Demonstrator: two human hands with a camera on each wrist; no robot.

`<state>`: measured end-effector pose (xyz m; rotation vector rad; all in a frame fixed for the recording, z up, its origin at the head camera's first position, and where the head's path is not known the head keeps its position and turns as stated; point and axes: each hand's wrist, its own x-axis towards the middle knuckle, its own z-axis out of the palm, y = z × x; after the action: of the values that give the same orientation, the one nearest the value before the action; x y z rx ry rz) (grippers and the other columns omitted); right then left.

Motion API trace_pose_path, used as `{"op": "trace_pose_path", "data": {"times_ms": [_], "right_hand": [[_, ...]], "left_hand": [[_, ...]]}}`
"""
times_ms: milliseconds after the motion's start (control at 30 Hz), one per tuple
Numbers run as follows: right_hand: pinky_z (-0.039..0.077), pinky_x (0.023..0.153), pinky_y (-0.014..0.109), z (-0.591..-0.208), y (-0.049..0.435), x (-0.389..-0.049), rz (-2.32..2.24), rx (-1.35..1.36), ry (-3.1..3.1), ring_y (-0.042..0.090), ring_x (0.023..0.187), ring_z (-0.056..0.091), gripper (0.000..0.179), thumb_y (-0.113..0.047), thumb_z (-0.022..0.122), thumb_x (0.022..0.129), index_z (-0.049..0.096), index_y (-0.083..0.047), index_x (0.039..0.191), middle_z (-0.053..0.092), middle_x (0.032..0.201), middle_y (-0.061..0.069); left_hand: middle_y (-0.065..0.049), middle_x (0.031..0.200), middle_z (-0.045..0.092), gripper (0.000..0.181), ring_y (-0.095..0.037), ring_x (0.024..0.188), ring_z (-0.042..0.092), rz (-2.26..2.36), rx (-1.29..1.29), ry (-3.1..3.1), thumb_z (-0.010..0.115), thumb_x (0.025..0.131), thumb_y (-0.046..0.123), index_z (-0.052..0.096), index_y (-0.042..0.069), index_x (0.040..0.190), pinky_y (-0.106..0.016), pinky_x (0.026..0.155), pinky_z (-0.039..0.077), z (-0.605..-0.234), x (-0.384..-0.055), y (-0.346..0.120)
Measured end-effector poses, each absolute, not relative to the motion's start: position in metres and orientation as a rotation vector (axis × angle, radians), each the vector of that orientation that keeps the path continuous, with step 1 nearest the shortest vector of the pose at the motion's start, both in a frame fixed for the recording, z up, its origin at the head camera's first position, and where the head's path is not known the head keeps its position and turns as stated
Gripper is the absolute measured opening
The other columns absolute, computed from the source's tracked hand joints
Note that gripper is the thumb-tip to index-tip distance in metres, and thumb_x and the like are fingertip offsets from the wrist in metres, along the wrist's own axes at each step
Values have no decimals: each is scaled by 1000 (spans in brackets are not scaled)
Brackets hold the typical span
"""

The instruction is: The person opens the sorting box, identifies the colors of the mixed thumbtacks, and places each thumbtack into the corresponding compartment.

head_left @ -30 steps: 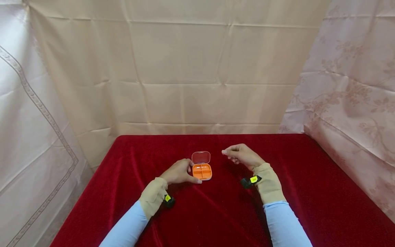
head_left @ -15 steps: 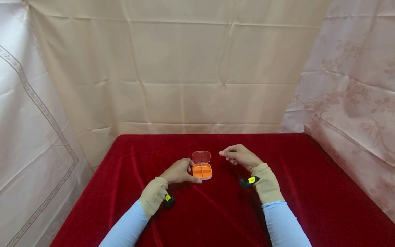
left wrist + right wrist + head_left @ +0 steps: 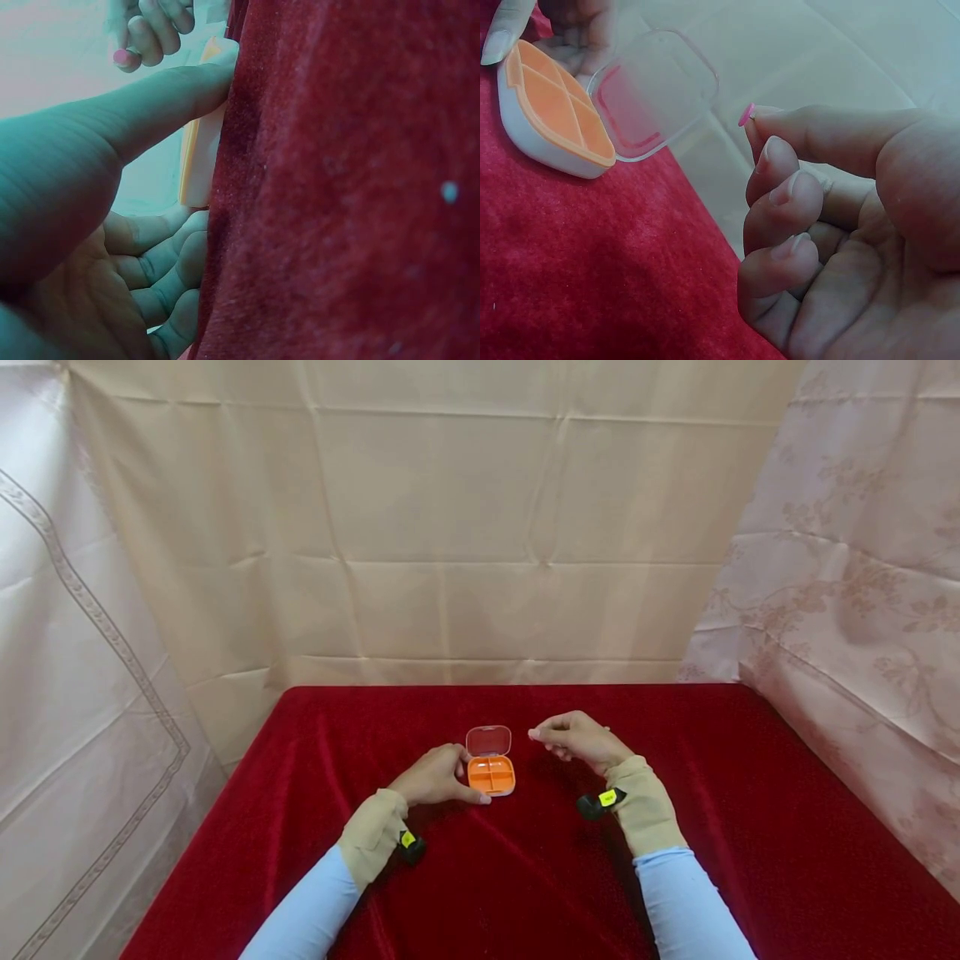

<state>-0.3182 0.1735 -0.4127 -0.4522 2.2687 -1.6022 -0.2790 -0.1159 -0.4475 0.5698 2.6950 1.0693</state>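
An orange and white pill box (image 3: 491, 777) stands on the red cloth with its clear lid (image 3: 488, 741) raised at the back. Four-way dividers split its orange tray (image 3: 555, 105), and no contents show in the compartments. My left hand (image 3: 433, 777) grips the box from the left, thumb at the front edge and fingers at the far side. To the right of the box, my right hand (image 3: 585, 739) is held above the cloth. Between its thumb and index finger it pinches a small flat pink tablet (image 3: 746, 115); the other fingers are curled.
A red velvet cloth (image 3: 480, 877) covers the table. Beige fabric (image 3: 480, 527) hangs behind its far edge, with patterned pale curtains to the left and right. Each wrist wears a beige band with a small black camera.
My right hand has drifted slightly left, closer to the pill box's raised lid. My left hand and the box have stayed in place.
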Motion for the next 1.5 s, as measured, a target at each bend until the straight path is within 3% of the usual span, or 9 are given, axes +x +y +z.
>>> {"op": "trace_pose_path", "data": {"times_ms": [1233, 1500], "right_hand": [[43, 61, 26, -413, 153, -312, -1478, -491, 2292, 15, 70, 51, 34, -25, 72, 98, 71, 7, 111, 60, 77, 1], [43, 57, 24, -415, 148, -310, -1468, -541, 2268, 13, 63, 49, 32, -22, 70, 99, 73, 7, 113, 63, 79, 2]], "left_hand": [[-2, 85, 59, 57, -16, 78, 53, 1065, 584, 2700, 94, 72, 42, 62, 9, 105, -33, 72, 46, -447, -278, -116], [-1, 85, 59, 58, -16, 77, 53, 1069, 585, 2695, 94, 73, 43, 62, 8, 107, -32, 72, 46, -447, -278, -116]]}}
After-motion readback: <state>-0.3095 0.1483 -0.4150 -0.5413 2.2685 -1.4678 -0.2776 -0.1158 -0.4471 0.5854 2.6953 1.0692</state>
